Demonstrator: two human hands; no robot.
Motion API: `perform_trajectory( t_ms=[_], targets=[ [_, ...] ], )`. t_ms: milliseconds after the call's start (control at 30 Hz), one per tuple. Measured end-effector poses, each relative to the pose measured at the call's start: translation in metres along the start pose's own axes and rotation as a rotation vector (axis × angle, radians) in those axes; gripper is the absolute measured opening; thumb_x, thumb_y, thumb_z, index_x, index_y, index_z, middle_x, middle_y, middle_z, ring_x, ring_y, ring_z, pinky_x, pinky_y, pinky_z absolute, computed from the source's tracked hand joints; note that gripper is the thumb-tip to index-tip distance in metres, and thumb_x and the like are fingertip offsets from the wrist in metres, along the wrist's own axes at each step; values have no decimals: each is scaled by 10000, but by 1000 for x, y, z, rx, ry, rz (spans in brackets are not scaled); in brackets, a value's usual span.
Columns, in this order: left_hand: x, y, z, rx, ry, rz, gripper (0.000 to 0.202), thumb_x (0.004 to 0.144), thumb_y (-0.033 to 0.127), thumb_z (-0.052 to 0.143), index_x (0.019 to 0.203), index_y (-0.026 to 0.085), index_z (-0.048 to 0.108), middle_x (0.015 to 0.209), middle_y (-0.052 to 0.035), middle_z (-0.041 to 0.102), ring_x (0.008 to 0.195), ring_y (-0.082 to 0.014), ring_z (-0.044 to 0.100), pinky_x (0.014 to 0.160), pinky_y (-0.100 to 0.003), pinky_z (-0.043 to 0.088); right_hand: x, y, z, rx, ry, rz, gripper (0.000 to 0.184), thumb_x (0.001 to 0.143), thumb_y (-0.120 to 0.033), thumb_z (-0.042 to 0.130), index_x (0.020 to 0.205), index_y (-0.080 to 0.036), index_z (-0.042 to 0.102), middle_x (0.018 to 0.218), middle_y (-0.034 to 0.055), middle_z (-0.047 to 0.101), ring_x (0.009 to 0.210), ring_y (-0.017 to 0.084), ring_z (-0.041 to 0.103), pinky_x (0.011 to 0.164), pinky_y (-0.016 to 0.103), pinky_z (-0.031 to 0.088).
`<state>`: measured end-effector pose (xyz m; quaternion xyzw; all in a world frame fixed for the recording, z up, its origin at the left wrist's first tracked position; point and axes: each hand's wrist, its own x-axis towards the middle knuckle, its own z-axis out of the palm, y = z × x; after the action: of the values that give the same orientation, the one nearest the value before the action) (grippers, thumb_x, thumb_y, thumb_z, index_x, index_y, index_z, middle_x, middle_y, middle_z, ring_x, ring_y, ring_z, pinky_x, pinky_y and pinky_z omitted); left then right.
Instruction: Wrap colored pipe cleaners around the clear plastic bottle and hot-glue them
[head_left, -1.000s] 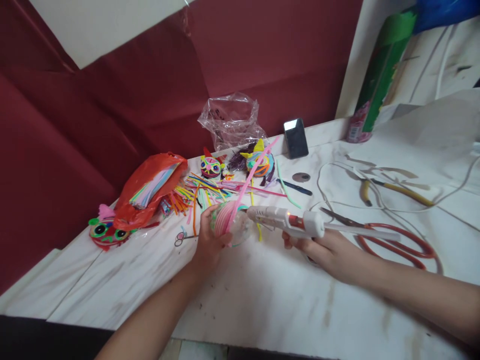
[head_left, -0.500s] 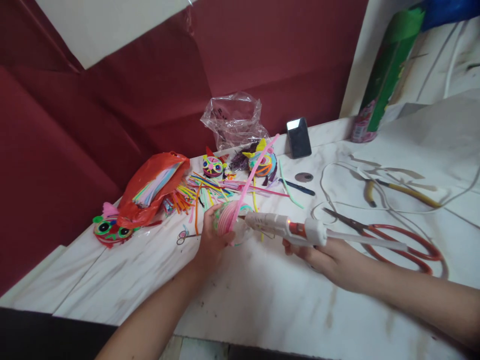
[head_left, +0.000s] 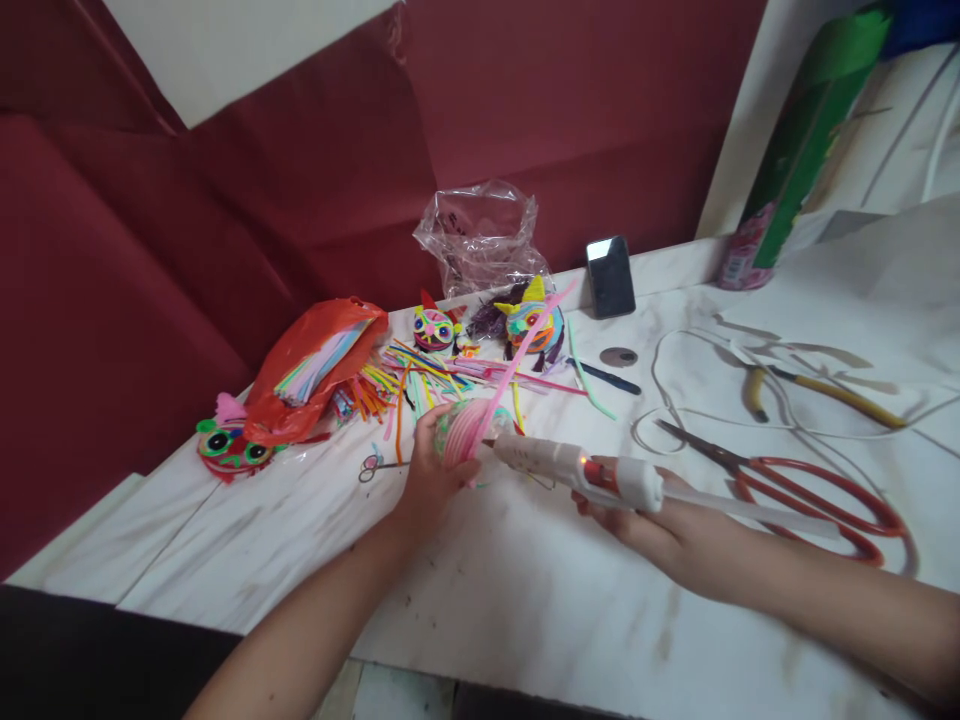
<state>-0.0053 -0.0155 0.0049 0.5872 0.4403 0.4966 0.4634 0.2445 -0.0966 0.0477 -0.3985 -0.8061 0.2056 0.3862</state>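
My left hand [head_left: 431, 465] is closed around a rounded craft piece [head_left: 466, 432] covered in rows of pink pipe cleaner. One loose pink pipe cleaner [head_left: 521, 358] sticks up from it toward the back right. In my right hand [head_left: 660, 535] is a white hot glue gun [head_left: 544, 465], its orange light lit and a clear glue stick [head_left: 757, 510] jutting from the rear. The nozzle points left and is at the right side of the pink rows; whether it touches them I cannot tell. My left palm hides part of the piece.
Large red-handled scissors [head_left: 817, 495], pliers [head_left: 840, 395] and a white cord [head_left: 656, 370] lie at right. Behind are pipe-cleaner animal heads [head_left: 534, 325], a phone [head_left: 610, 278] and a clear bag [head_left: 480, 240]. A red bag [head_left: 307, 350] and small scissors [head_left: 373, 466] are at left.
The whole scene has shifted slightly right as the camera turned. Both hands keep their holds, and the glue gun's nozzle stays by the pink rows.
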Motion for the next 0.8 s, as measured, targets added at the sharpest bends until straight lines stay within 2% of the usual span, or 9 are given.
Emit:
perform_trajectory(
  t_ms=[167,300,400,500,600,667,800],
  targets=[
    [-2,4,2,14,29,4,702,582,161,726,1209,274,431,1017,4,593,470,-55,478,409,-247,432,-1,5,0,-39,49,-13,226,861,-256,403,774,-240,610,672,24,678,551,174,631,487,255,511],
    [-1,8,2,8,51,-17,679,575,160,705,1194,272,448,934,14,595,459,-58,468,390,-229,414,-2,11,-1,-80,94,-5,254,872,-284,404,732,-242,611,685,29,683,609,192,645,527,276,507],
    [4,10,-1,-39,93,18,647,564,199,726,1158,270,480,929,9,580,508,-84,493,383,-226,417,3,22,-11,-131,173,68,227,876,-305,401,795,-224,597,725,33,678,667,196,649,598,282,513],
    [8,12,-4,-91,132,74,601,563,256,756,1113,266,515,982,-12,573,590,-117,523,392,-227,429,13,44,-30,-391,229,216,163,862,-285,428,821,-200,561,765,56,655,696,207,629,629,297,492],
    [8,14,-4,-114,131,81,589,578,270,775,1111,265,526,997,-6,558,589,-104,520,418,-222,449,20,72,-47,-780,120,370,93,840,-233,480,830,-172,550,878,131,653,882,274,617,691,330,471],
    [5,15,-3,-112,116,76,610,580,268,788,1128,265,518,983,5,554,577,-93,520,436,-223,465,22,90,-52,-956,25,461,89,841,-223,508,861,-151,557,919,164,653,957,306,601,709,345,460],
    [2,12,-3,-59,77,92,683,584,287,819,1179,249,486,978,-3,563,559,-94,525,447,-244,475,12,124,-52,-1022,-45,547,82,826,-241,571,797,-164,574,896,167,671,928,316,626,677,351,447]
  ],
)
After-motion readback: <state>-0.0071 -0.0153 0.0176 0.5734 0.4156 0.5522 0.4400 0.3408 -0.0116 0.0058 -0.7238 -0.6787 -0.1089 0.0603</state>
